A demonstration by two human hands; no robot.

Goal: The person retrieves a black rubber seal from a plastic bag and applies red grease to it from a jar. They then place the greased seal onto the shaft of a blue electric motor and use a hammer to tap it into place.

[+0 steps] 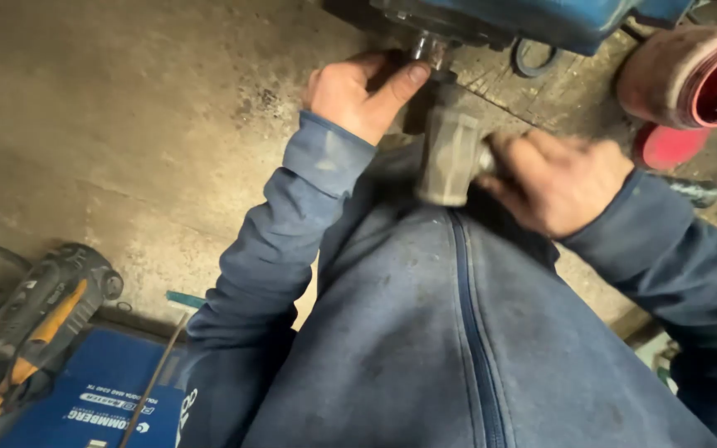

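Observation:
My left hand (358, 93) rests against a small metal fitting (427, 48) under a blue machine body (524, 21), thumb pressed beside it. My right hand (553, 178) grips the handle of a hammer, whose grey blocky head (450, 153) stands just below the fitting. Both arms wear blue sleeves, and my blue zipped jacket (458, 332) fills the lower middle.
A red open-topped plastic container (699, 79) and a red lid (670, 145) lie at upper right. A black-and-orange power tool (35, 323) lies lower left on a blue case (101, 398). Dirty concrete floor (126, 124) stretches left. A thin rod (155, 377) crosses the case.

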